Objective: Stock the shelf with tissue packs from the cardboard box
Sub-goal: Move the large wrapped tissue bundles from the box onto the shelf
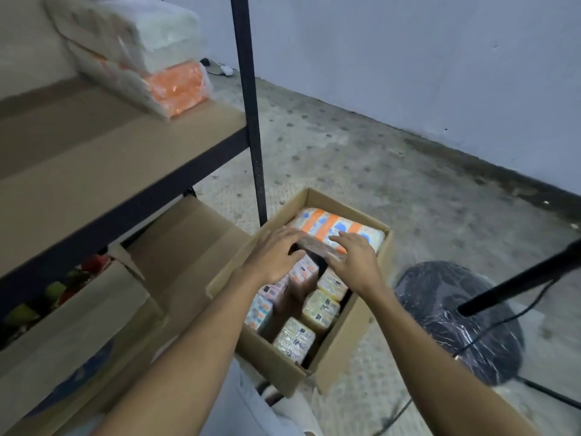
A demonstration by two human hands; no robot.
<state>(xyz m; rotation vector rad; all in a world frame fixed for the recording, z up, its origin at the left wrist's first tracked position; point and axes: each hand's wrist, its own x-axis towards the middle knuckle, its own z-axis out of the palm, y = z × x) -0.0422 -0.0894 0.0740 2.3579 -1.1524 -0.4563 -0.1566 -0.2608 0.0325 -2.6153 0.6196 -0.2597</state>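
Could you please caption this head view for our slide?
Both hands, left hand and right hand, reach onto an orange-striped tissue pack in the open cardboard box beside the shelf.

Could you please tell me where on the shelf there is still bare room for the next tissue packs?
The shelf board is bare from its front edge back to the stacked packs, which crowd the rear right corner by the upright post. In the cardboard box, packs fill most of the space; both hands reach onto the large pack.

A single head-worn wide-angle view looks steeply down, close over the cardboard box (314, 309) on the floor
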